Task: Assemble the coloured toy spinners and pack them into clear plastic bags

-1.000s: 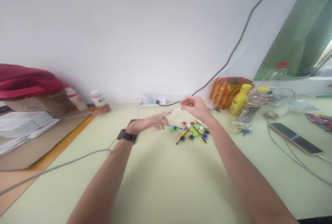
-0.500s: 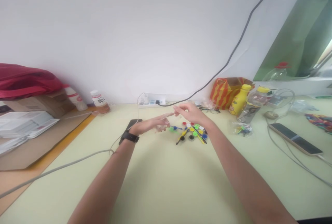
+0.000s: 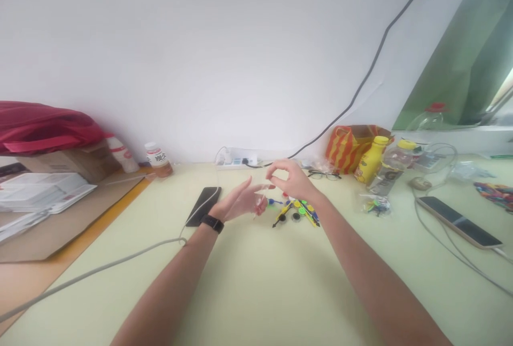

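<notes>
My left hand (image 3: 240, 201) is raised over the pale yellow table (image 3: 256, 282), palm turned inward and fingers stretched apart; a black watch sits on its wrist. My right hand (image 3: 287, 179) hovers just right of it, thumb and forefinger pinched. A thin pale stick (image 3: 258, 208) seems to hang from that pinch beside my left fingertips, too fine to see clearly. Under both hands lies a small heap of coloured caps and sticks (image 3: 298, 210).
A black phone (image 3: 203, 205) on a white cable lies left of my hands. A power strip (image 3: 238, 158), bottles (image 3: 371, 159), a striped bag (image 3: 347, 146), glasses (image 3: 324, 175), a small bag of pieces (image 3: 374, 205) and another phone (image 3: 459, 222) stand behind and right. Boxes and papers (image 3: 44, 191) fill the left.
My right hand has come down and closer to my left. My left hand has turned and spread its fingers. The view has shifted slightly.
</notes>
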Motion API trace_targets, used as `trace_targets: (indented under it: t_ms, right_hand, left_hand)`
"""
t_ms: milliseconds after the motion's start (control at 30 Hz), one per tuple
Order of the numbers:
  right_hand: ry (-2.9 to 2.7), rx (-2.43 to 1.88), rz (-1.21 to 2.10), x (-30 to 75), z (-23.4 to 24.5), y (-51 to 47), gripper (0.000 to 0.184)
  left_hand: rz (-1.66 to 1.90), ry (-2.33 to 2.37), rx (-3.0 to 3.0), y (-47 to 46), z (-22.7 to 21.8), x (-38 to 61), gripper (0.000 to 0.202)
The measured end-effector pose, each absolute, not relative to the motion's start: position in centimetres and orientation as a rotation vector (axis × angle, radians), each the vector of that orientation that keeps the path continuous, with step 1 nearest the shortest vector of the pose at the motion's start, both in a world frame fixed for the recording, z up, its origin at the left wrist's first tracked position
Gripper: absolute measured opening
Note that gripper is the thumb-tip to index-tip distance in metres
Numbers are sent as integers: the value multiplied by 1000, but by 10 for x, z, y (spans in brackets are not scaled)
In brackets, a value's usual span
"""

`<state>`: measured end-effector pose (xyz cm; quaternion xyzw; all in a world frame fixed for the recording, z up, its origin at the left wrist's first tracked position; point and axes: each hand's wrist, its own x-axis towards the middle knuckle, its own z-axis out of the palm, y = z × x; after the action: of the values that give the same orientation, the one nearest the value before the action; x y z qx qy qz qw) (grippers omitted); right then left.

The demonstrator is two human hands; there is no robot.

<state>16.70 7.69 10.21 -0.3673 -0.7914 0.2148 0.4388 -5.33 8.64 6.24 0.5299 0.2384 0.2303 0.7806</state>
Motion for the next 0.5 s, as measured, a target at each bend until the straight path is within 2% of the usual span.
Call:
trace_targets:
  t_ms: [67, 200, 300, 433, 500]
  right_hand:
    - [-1932, -918, 526, 167, 99, 80, 16]
    - [-1810, -1041, 490, 174, 84, 96, 35]
    - [-1965, -1211, 503, 177, 67, 107, 31]
    - [-2180, -1193, 509, 167, 43, 106, 15]
    - [-2251, -1188, 494, 158, 34, 101, 12]
  left_hand:
    - [542, 509, 1037, 80, 56, -49, 72]
    - [674, 525, 774, 65, 44, -46, 66]
    - [834, 595, 617, 56, 35, -46, 59]
    - [1064, 751, 559, 50, 24, -48, 39]
    - [1163, 798, 568, 50, 19, -50, 28]
